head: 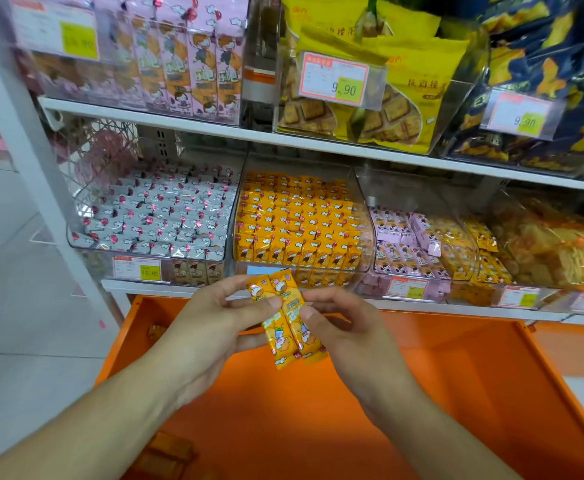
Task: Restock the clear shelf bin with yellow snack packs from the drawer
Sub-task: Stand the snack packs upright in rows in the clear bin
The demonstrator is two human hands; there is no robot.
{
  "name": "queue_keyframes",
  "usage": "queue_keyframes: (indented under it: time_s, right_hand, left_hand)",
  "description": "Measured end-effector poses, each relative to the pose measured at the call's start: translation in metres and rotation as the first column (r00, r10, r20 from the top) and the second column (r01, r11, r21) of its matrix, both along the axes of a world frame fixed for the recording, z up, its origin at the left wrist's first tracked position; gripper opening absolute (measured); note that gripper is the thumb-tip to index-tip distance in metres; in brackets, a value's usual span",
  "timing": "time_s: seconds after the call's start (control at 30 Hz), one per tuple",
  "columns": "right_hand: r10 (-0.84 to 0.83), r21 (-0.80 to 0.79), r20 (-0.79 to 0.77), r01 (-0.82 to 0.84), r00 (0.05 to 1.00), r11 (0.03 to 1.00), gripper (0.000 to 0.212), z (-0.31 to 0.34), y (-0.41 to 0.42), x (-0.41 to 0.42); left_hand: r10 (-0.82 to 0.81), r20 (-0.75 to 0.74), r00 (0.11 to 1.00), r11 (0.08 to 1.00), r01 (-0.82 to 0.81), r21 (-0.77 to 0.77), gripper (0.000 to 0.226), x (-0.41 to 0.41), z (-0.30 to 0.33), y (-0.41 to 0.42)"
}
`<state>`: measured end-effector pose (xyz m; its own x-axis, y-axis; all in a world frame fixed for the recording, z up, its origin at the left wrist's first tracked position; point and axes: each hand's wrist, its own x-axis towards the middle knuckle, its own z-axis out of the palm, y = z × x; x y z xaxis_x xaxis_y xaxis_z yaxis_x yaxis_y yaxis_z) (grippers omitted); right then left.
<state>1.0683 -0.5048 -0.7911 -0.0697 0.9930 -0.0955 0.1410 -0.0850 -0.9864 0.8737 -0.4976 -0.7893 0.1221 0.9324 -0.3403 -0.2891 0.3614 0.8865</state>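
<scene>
The small print on the white and yellow price tag (pixel 137 269) is too blurry to read. The open orange metal drawer (pixel 457 393) is cut off at the bottom edge, and two arms hide part of its floor.

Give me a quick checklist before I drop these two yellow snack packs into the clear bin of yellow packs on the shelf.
1. Grip: left hand and right hand both pinch the two yellow snack packs: ok.
2. Packs aligned side by side, same way up: ok.
3. Target: clear plastic shelf bin of matching yellow packs sits straight ahead, above the hands: ok.
4. Room in the bin: rows look nearly full to the front: cannot tell.
5. Path from hands to the bin's open top: ok.
6. Stock left in the orange drawer: only a few packs seen by its left wall: cannot tell.
</scene>
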Motion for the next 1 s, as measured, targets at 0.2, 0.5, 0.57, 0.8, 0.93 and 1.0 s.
queue_keyframes:
  time_s: [0.2,0.5,0.57,0.8,0.93,1.0]
  right_hand:
    - [0.024,0.066,0.007,-0.025,1.000,0.998,0.021,-0.003,-0.001,-0.004]
    - [0.040,-0.074,-0.075,-0.046,0.996,0.996,0.034,-0.005,-0.001,-0.012]
    - [0.009,-0.109,-0.114,-0.022,0.993,0.994,0.032,-0.007,-0.003,-0.014]
    - [-0.086,-0.062,-0.279,0.071,0.956,0.996,0.025,0.000,-0.002,-0.009]
    - [-0.074,0.011,-0.306,0.081,0.949,0.997,0.027,0.007,0.003,0.000]
    - [-0.028,0.058,-0.227,0.042,0.974,0.997,0.029,0.013,0.008,0.006]
  left_hand:
    - [0.012,-0.040,0.999,1.000,-0.012,-0.017,0.044,-0.001,0.003,0.003]
    - [0.166,-0.027,0.986,0.986,-0.166,0.009,0.039,0.001,0.006,0.004]
    - [0.217,0.001,0.976,0.976,-0.217,0.023,0.041,0.002,0.007,0.004]
    - [0.249,0.088,0.965,0.967,-0.253,0.037,0.046,0.008,0.004,-0.001]
    - [0.139,0.040,0.989,0.987,-0.142,0.070,0.046,0.010,0.004,-0.005]
    - [0.058,-0.058,0.997,0.998,-0.056,0.039,0.047,0.006,0.004,-0.002]
